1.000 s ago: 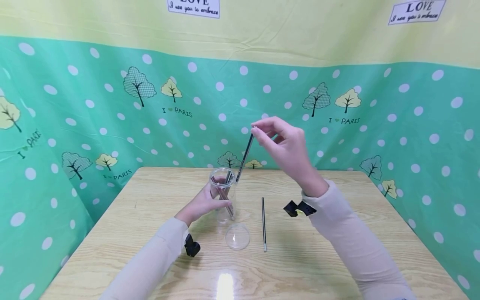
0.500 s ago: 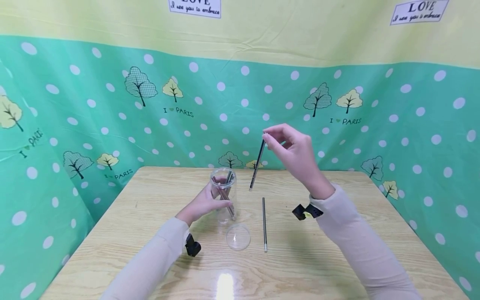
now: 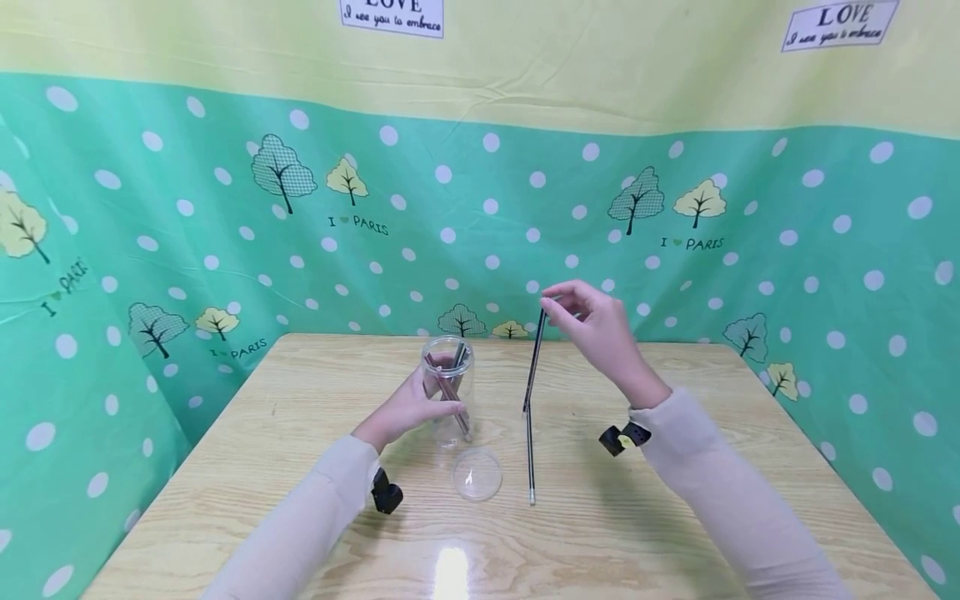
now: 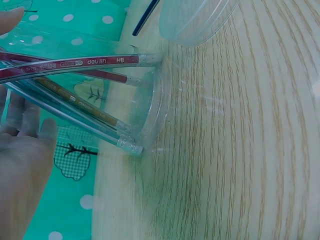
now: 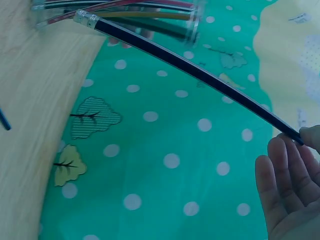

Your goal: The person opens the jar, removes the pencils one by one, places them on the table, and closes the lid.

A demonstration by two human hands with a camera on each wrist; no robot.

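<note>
My left hand (image 3: 411,408) grips a clear plastic jar (image 3: 451,433) that stands upright on the table. Several pencils lean inside it; the left wrist view shows a red HB pencil (image 4: 100,62), a yellowish one (image 4: 80,104) and a teal one (image 4: 70,120), eraser ends at the bottom. Right of the jar, my right hand (image 3: 600,333) pinches a dark pencil (image 5: 175,61) by its top end between thumb and fingers. Its eraser end points down, and in the head view it overlaps the far end of another dark pencil (image 3: 531,458) lying on the table.
A round clear lid (image 3: 477,475) lies on the wooden table (image 3: 360,533), in front of the jar and left of the lying pencil. Behind the table hangs a green and yellow patterned curtain (image 3: 525,200). Each sleeve carries a black wrist mount (image 3: 625,437).
My right hand has moved right and down, carrying the dark pencil from beside the jar's rim to over the lying pencil. The left hand and jar have stayed put.
</note>
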